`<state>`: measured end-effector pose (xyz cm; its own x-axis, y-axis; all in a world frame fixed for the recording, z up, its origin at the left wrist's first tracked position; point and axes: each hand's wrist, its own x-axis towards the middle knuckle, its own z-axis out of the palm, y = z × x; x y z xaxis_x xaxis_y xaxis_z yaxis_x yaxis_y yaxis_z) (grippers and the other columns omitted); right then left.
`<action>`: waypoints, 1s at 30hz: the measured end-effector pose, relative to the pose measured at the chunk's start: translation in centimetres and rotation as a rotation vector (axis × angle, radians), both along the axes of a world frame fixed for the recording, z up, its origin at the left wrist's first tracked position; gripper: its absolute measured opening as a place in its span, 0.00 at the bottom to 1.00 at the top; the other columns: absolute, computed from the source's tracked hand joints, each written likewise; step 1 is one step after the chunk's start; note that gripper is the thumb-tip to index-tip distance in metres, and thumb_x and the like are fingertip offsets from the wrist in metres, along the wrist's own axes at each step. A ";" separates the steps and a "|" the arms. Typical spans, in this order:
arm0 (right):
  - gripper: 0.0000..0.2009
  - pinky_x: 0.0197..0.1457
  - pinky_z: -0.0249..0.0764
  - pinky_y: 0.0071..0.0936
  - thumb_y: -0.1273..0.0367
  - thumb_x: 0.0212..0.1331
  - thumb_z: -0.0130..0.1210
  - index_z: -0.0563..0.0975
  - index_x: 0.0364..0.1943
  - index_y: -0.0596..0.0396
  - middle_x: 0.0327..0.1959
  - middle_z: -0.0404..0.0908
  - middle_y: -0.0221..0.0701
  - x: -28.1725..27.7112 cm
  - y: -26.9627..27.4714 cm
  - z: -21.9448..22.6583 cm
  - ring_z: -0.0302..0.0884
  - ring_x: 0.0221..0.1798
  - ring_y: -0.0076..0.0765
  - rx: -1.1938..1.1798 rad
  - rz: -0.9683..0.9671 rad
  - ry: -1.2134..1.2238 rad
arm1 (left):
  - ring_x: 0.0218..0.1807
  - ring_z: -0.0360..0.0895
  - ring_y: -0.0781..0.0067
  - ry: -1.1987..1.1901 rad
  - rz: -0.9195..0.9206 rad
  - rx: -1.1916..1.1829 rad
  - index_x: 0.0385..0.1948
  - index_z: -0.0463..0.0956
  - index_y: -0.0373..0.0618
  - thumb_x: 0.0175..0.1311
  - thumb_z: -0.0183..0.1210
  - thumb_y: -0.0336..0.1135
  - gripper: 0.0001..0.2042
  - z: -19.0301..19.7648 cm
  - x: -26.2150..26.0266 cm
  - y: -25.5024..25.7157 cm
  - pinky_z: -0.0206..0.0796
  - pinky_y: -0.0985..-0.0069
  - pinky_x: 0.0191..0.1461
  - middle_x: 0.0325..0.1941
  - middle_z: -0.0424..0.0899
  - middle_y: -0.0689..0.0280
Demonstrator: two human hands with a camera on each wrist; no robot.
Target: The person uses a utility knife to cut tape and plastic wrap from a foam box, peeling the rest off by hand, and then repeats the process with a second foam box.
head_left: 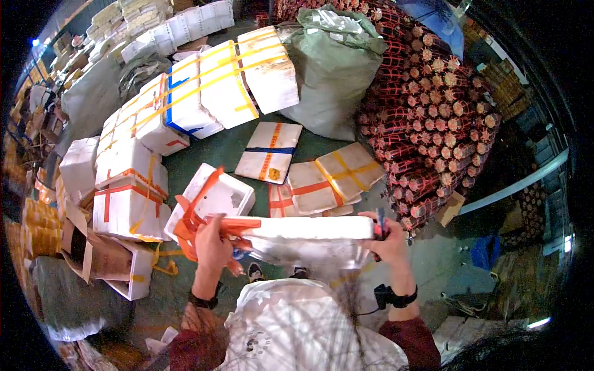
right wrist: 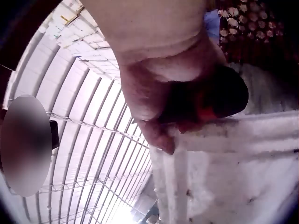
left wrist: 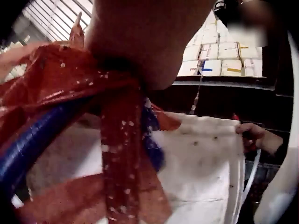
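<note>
A white foam lid (head_left: 315, 229) is held up crosswise in front of the person's body, its surface scuffed and dirty. My left hand (head_left: 212, 247) grips its left end together with a bunch of crumpled orange-red tape (head_left: 185, 226). In the left wrist view red tape (left wrist: 120, 154) and a twisted blue strip (left wrist: 37, 140) hang over the foam. At the right end, my right hand (head_left: 391, 242) grips a dark-handled tool (right wrist: 229, 93) with a red part, fingertips right at the lid's edge. The tool's far end is hidden.
An open foam box (head_left: 229, 195) stands beyond the left hand. Flat taped foam lids (head_left: 309, 188) lie on the floor ahead. Taped foam boxes (head_left: 216, 80) curve around the left, beside a large sack (head_left: 337, 74). Red-netted bundles (head_left: 433, 117) are piled at right; a cardboard box (head_left: 102, 253) sits at left.
</note>
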<state>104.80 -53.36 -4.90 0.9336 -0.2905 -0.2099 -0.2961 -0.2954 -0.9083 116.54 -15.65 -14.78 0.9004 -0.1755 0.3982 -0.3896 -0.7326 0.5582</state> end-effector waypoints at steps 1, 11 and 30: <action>0.30 0.24 0.66 0.15 0.82 0.41 0.67 0.80 0.55 0.50 0.29 0.81 0.21 -0.2 -0.9 0.0 0.71 0.23 0.12 0.030 0.037 0.026 | 0.36 0.78 0.50 -0.054 -0.018 0.023 0.44 0.79 0.42 0.40 0.54 0.18 0.23 0.3 0.5 0.7 0.67 0.58 0.40 0.32 0.82 0.57; 0.28 0.32 0.74 0.22 0.78 0.41 0.58 0.76 0.55 0.62 0.40 0.83 0.31 -3.9 -13.0 -3.0 0.77 0.31 0.23 0.150 -0.142 -0.317 | 0.35 0.78 0.45 -0.045 0.489 0.191 0.28 0.78 0.37 0.51 0.59 0.27 0.05 -7.0 4.8 17.1 0.68 0.56 0.38 0.32 0.80 0.51; 0.09 0.15 0.61 0.28 0.62 0.48 0.59 0.70 0.25 0.44 0.12 0.66 0.20 -9.8 -21.6 -18.2 0.63 0.12 0.23 0.804 -0.662 -0.735 | 0.31 0.78 0.75 0.759 0.243 -0.644 0.37 0.82 0.30 0.62 0.57 0.31 0.12 -13.9 -0.7 7.9 0.70 0.75 0.35 0.30 0.85 0.64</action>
